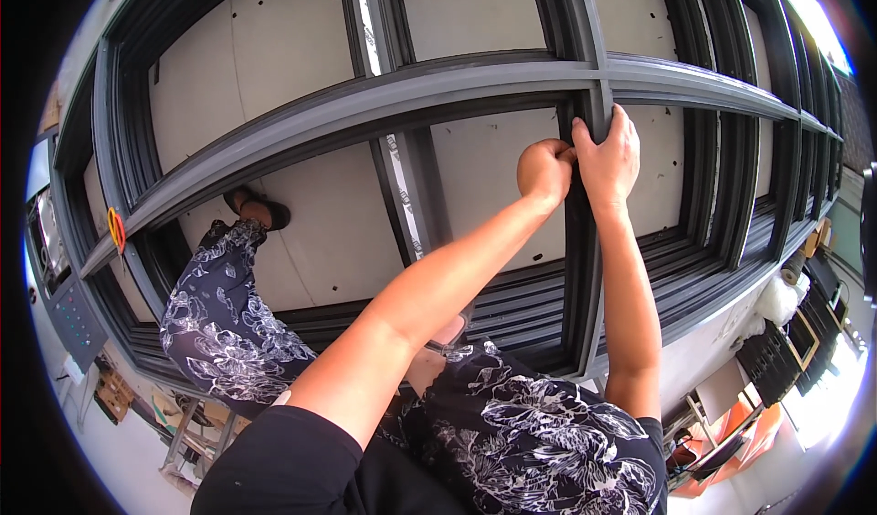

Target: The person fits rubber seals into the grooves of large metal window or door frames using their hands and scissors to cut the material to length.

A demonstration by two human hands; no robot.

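Note:
A stack of dark grey window frames [512,77] lies below me, with bars crossing in front of my hands. My right hand [609,163] grips the upright bar [589,278] just below the crossing, thumb on its left side and fingers on its right. Close beside it, my left hand [545,170] is closed with its fingertips against the bar's inner left edge. Whatever those fingertips pinch is hidden or too small to make out.
Scissors [116,230] with orange and yellow handles rest on the frame's left end. My sandalled foot [260,209] stands inside a frame opening on the pale floor [320,241], which has dark specks. Boxes and a white wrapped bundle [781,298] stand at the right.

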